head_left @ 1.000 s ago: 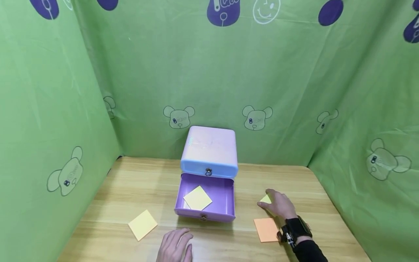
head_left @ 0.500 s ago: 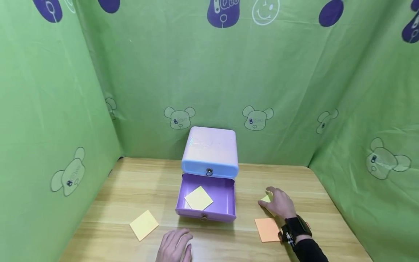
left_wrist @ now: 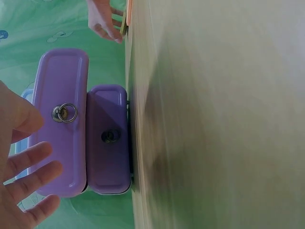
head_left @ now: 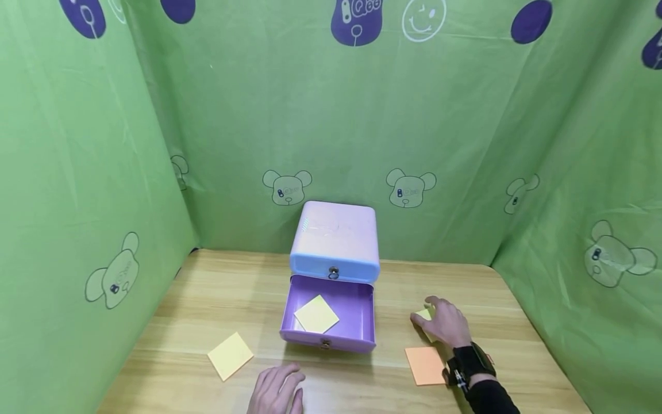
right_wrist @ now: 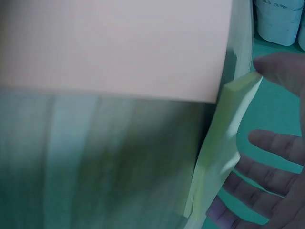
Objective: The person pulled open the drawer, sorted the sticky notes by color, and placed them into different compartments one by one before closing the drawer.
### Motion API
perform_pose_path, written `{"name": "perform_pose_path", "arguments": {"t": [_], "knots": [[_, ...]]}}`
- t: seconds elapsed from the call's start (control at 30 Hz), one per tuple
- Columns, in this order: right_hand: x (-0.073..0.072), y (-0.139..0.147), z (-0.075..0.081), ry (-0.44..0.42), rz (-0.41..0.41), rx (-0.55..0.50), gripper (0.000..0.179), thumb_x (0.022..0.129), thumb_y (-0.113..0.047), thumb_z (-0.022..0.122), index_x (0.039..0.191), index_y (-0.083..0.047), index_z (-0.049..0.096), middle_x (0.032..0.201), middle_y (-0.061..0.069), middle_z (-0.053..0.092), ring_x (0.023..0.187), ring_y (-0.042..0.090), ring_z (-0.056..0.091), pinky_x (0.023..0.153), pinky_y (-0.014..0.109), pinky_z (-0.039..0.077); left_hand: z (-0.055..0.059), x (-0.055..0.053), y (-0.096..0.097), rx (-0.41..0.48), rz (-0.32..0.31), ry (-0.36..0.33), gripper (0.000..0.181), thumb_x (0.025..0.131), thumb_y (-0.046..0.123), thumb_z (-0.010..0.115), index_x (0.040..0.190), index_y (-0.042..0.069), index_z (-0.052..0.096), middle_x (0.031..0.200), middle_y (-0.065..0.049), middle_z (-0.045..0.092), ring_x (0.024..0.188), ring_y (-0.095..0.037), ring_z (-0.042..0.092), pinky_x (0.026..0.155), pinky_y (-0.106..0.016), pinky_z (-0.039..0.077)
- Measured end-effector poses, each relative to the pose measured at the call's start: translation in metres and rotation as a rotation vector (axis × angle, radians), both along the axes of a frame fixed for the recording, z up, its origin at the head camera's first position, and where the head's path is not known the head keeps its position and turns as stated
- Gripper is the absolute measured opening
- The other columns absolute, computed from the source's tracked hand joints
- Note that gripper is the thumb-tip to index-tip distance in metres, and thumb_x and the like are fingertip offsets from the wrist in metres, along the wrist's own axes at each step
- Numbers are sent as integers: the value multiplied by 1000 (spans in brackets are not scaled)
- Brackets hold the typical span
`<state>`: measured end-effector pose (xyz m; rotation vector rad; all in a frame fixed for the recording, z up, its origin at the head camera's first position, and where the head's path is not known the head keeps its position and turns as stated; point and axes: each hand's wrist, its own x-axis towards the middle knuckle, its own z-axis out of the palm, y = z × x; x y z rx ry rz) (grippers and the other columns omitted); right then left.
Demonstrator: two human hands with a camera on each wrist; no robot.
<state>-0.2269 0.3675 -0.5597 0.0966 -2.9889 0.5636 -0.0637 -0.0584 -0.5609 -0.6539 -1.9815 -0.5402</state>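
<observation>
My right hand holds a yellow-green sticky note pad by its edges on the right of the table. In the right wrist view the thumb is on one edge of this pad, which stands tilted, and fingers are at the other side. An orange sticky note pad lies just in front. My left hand is at the near side, fingers loosely bent, holding nothing. Beyond it, a purple drawer is pulled out with a pale yellow sticky note pad inside. Another yellow pad lies to the left.
The small drawer cabinet has a pink top and a blue upper drawer that is pushed in. A lower purple drawer is also in, below the pulled-out one. Green printed cloth surrounds the wooden table.
A little more of the yellow-green pad shows under my right hand, which otherwise stays in place. The left hand holds still. The head view has shifted slightly.
</observation>
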Motion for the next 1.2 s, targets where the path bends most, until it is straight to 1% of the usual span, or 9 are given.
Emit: {"name": "perform_pose_path", "arguments": {"t": [0.1,0.2,0.37,0.5,0.67,0.83,0.93,1.07,1.2], "knots": [[1,-1,2,-9,12,16,69,86,-54,74,129,-1,64,128,28,67,111,49,65,84,60,57,-1,0,-1,-4,1,-5,17,84,17,54,88,14,70,96,-4,74,82,-18,66,77,-32,48],[4,-2,10,-93,65,5,75,84,-54,77,133,0,61,135,29,62,121,51,60,93,63,54,-1,0,-1,-9,2,-3,17,84,17,54,88,14,70,95,-4,74,82,-18,67,77,-33,48],[5,-4,26,-296,219,-81,88,73,-33,91,141,5,51,140,33,57,129,53,53,104,65,46,-2,-1,-1,-9,7,-1,20,90,18,51,88,14,70,94,-4,74,81,-17,66,77,-32,48],[5,-4,32,-333,271,-73,85,73,-23,91,143,5,50,139,33,57,128,53,54,103,64,47,-3,0,0,-6,2,-24,16,83,16,56,89,14,70,95,-4,74,82,-17,67,78,-32,48],[5,-1,30,-284,234,-59,75,82,-29,84,141,6,52,138,33,58,127,54,53,102,64,47,-4,1,1,-10,7,-36,16,77,16,59,88,15,71,95,-3,75,82,-17,67,78,-32,49],[4,2,31,-281,125,-54,93,76,-36,89,143,11,45,134,40,54,121,56,54,99,63,50,-5,1,1,-6,14,-37,16,78,16,58,88,14,70,94,-4,75,81,-17,67,78,-33,49],[2,6,30,-301,23,-77,103,72,-39,91,144,14,40,126,41,54,107,47,59,89,56,54,-6,1,2,-5,13,-39,16,77,16,58,88,15,70,95,-3,75,81,-17,67,78,-32,48],[1,11,28,-327,-64,-102,100,68,-43,92,131,19,46,110,33,58,90,33,57,73,40,51,-7,1,1,-15,15,-37,15,77,16,58,87,15,70,95,-2,74,82,-17,67,78,-32,49],[3,12,28,-362,-107,-112,92,66,-47,93,115,17,49,99,26,57,86,31,52,67,32,44,-7,2,0,-13,20,-45,17,74,16,59,87,16,70,95,-2,75,81,-17,67,78,-33,49]]}}
